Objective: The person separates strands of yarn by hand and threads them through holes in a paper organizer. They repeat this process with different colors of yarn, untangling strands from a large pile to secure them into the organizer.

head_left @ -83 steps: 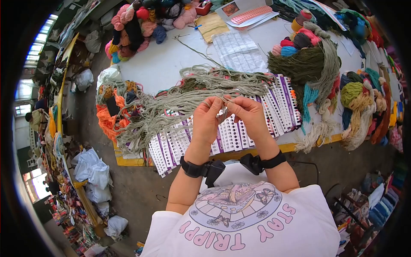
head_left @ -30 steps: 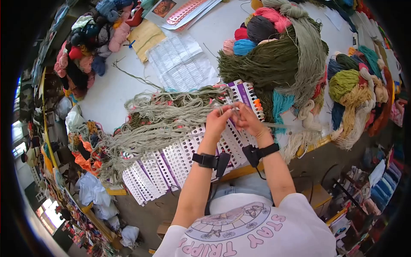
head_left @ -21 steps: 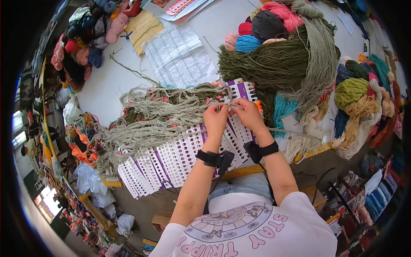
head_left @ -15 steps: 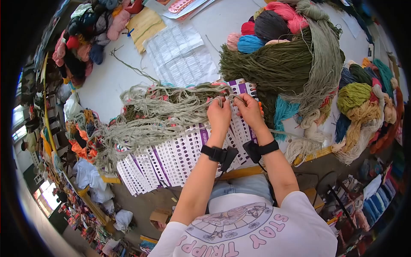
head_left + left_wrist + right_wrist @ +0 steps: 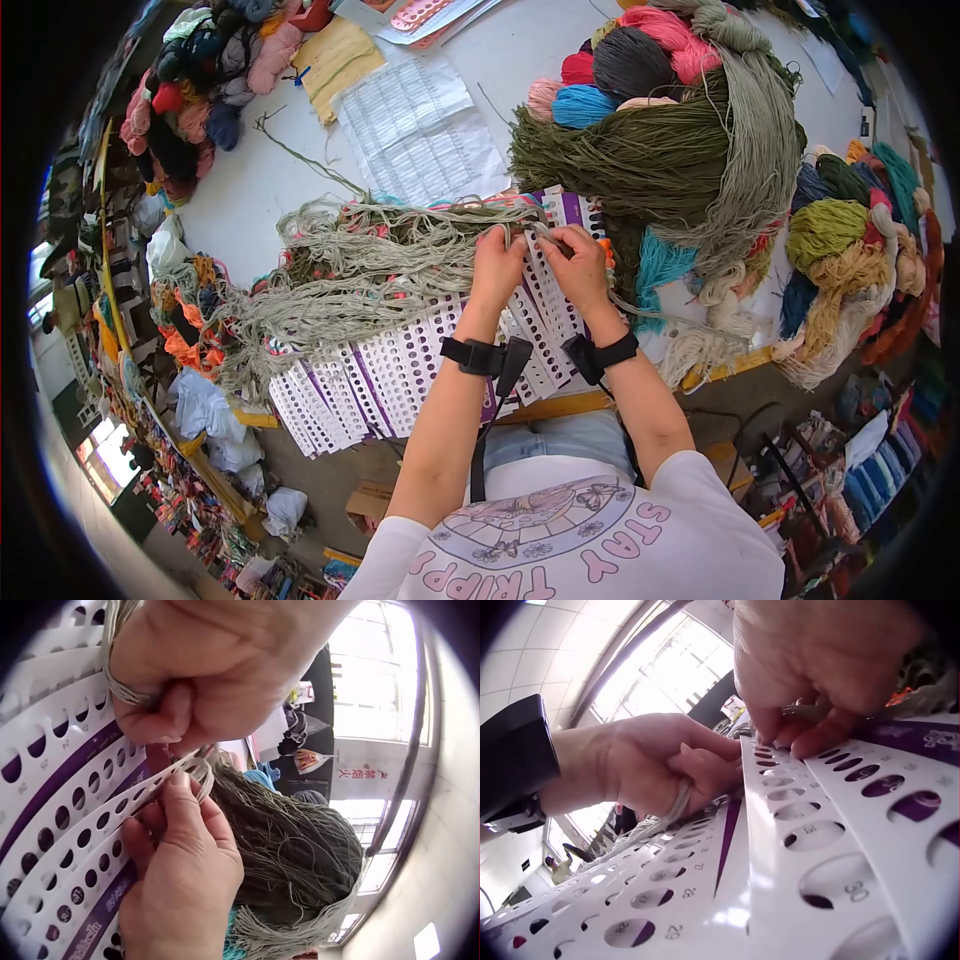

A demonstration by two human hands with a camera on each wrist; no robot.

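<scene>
In the head view both hands meet at the far end of a punched white card (image 5: pixel 541 276), near the right of a fanned row. My left hand (image 5: pixel 498 265) has its fingers curled, with grey-green yarn (image 5: pixel 112 671) looped round it in the left wrist view. My right hand (image 5: pixel 577 265) pinches a small loop of the same yarn (image 5: pixel 201 780) at the card's edge, thumb on top. In the right wrist view the fingertips of both hands sit close together over numbered holes. Long grey-green strands (image 5: pixel 370 265) drape over the cards to the left.
A dark olive skein (image 5: pixel 640 150) and a grey hank (image 5: pixel 755 150) lie right of the cards, with turquoise yarn (image 5: pixel 662 270) below. A printed sheet (image 5: pixel 420 130) lies behind. Coloured yarn balls (image 5: pixel 180 120) fill the back left. The yellow table edge (image 5: pixel 570 404) runs in front.
The head view has shifted, and both hands are now over the right part of the card row. In the last half second they have come down slightly onto the card.
</scene>
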